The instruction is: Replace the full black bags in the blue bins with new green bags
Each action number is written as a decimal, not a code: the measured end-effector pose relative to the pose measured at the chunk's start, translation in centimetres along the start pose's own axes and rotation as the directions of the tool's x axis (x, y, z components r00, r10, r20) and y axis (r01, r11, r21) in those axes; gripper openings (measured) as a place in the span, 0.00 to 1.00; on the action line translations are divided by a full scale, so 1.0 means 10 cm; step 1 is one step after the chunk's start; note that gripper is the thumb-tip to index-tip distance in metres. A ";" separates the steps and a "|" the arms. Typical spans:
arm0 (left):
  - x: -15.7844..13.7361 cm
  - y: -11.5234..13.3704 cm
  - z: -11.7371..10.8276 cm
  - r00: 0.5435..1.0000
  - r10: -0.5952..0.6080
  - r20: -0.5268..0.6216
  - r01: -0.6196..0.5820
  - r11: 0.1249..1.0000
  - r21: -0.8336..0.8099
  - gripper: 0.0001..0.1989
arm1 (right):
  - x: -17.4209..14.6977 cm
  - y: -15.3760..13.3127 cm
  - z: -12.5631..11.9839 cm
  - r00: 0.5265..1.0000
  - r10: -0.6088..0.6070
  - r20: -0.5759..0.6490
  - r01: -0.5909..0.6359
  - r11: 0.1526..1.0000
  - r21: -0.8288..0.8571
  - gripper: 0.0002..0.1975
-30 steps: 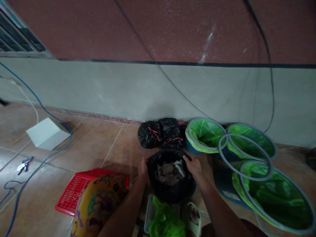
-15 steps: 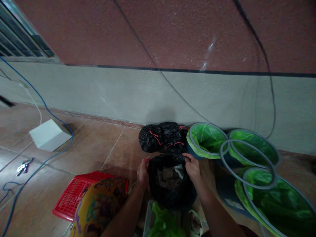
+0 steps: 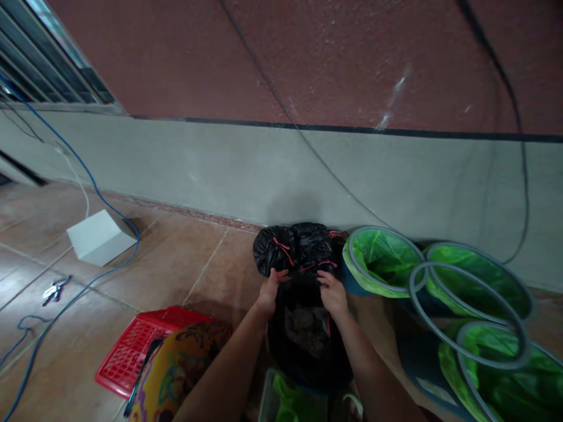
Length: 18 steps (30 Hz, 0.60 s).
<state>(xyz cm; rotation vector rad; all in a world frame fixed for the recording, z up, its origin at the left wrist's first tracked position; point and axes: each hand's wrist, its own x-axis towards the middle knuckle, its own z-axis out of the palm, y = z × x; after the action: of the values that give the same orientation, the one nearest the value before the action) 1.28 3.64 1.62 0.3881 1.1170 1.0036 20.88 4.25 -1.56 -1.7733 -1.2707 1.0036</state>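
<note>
A black trash bag stands open in front of me, with crumpled brownish waste inside. My left hand pinches its rim at the far left, fingertips pointing inward. On the far right of the same rim, my right hand has its fingers closed on the plastic. Just beyond the hands, against the wall, sit tied black bags with pink-red drawstrings. A light green plastic bag lies in a clear container close to me.
Several bins lined with green bags, one near the wall, stand to the right. A loose grey ring rests across two. A red basket, white box, keys and blue cable are at left.
Both hands have moved inward along the bag's rim toward its far side and are closer together. The view has shifted slightly left.
</note>
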 end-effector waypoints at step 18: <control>-0.50 0.18 -0.20 0.952 0.120 -0.282 -0.147 0.986 -0.077 0.29 | -0.47 0.14 -0.72 0.996 0.059 -0.071 -0.083 0.908 -0.410 0.28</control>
<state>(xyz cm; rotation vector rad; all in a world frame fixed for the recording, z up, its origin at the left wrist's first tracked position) -1.70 0.05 4.91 0.2520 1.2995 1.2555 26.87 -1.46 1.19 -2.1649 -1.4714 0.7517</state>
